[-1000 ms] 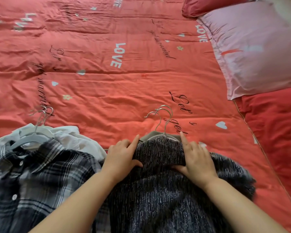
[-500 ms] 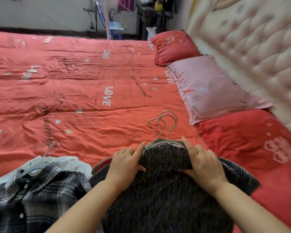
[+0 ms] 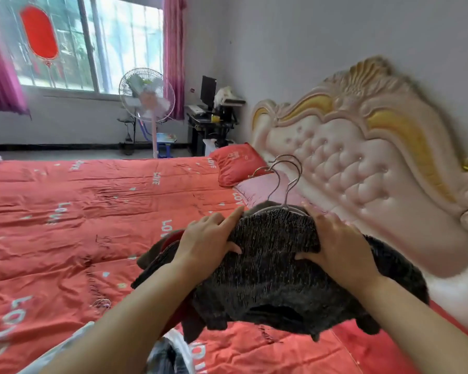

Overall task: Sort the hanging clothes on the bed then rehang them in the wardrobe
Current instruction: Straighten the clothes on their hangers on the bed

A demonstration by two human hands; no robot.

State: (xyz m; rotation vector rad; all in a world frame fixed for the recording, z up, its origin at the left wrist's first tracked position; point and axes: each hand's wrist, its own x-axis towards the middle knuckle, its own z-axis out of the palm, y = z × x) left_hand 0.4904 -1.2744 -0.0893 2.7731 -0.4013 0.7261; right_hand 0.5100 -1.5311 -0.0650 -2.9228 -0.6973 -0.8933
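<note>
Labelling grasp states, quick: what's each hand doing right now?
Left hand: grips the dark knit garment by its shoulder.
Right hand: grips the same garment's other shoulder.

We get just two arms in view: left hand (image 3: 206, 241) and right hand (image 3: 341, 247), both bare. Forearms are bare too, right down to the bottom frame edge. We can't tell what's worn above that, and blur hides finer detail.
</note>
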